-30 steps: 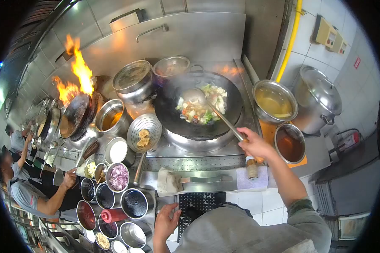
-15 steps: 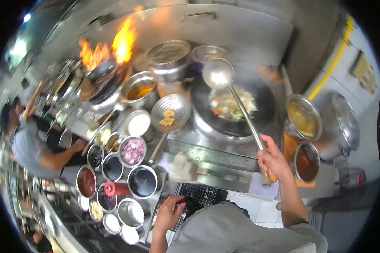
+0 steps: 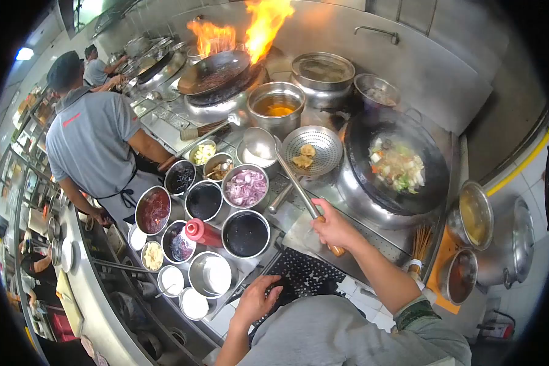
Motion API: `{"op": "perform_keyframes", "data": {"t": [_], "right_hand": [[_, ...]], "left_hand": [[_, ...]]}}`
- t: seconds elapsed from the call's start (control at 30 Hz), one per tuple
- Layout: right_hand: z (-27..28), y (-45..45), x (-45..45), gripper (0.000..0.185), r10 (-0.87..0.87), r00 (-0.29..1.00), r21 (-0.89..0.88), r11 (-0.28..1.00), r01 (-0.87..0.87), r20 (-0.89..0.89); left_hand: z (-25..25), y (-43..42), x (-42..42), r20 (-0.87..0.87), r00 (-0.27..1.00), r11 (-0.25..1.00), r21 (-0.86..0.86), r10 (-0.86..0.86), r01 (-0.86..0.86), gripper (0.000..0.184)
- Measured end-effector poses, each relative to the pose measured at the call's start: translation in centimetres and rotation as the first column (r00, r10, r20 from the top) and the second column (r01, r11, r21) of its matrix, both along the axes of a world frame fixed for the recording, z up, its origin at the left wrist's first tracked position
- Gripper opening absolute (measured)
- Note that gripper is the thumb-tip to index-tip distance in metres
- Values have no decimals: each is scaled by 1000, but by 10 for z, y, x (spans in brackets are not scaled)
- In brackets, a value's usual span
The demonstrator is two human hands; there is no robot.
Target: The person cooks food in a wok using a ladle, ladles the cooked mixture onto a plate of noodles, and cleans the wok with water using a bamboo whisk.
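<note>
Many vegetables (image 3: 396, 165), already cut, lie in the wok (image 3: 436, 183) by the stove's (image 3: 402, 244) right edge (cooking seems begun, not finished). The right hand (image 3: 333, 228) is wrapped around the ladle (image 3: 298, 183); the left hand (image 3: 257, 300), half-curled, appears empty.

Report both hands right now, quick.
Left hand: open, fingers loosely curled, nothing visible in it.
Right hand: closed, holding the ladle by its handle.

The ladle (image 3: 298, 185) is silver and tan, the right wok (image 3: 361, 143) black, the squeeze bottle (image 3: 205, 233) red, the far flames (image 3: 267, 27) yellow-orange.
</note>
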State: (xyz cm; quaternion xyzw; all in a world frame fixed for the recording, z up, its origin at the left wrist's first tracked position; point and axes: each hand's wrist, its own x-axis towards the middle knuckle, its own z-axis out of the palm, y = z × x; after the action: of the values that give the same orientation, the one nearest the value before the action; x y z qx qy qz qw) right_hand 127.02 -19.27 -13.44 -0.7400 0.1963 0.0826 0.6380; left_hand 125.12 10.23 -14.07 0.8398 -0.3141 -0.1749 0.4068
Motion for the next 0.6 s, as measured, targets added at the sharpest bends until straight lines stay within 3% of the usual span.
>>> {"op": "perform_keyframes", "data": {"t": [0.13,0.27,0.33,0.43,0.57,0.6], "right_hand": [[9,2,1,53,3,1000,85,996,-1,-20],[19,-4,-11,54,-98,995,460,882,103,-35],[24,-8,-24,49,-169,986,652,747,128,0],[32,-31,-55,43,-225,974,956,285,66,0],[42,-54,-118,38,-334,941,998,40,-39,51],[52,-59,-135,43,-377,926,999,43,-4,20]], "left_hand": [[-10,13,-2,-30,999,1000,22,19,-19,29],[-13,16,1,17,999,999,-5,36,-36,30],[-12,15,2,8,999,999,-1,46,-46,30],[-1,7,6,-58,997,999,37,41,-39,31],[-15,1,10,-17,1000,999,38,-14,14,29],[-16,-2,11,-17,999,999,38,-31,31,28]]}}
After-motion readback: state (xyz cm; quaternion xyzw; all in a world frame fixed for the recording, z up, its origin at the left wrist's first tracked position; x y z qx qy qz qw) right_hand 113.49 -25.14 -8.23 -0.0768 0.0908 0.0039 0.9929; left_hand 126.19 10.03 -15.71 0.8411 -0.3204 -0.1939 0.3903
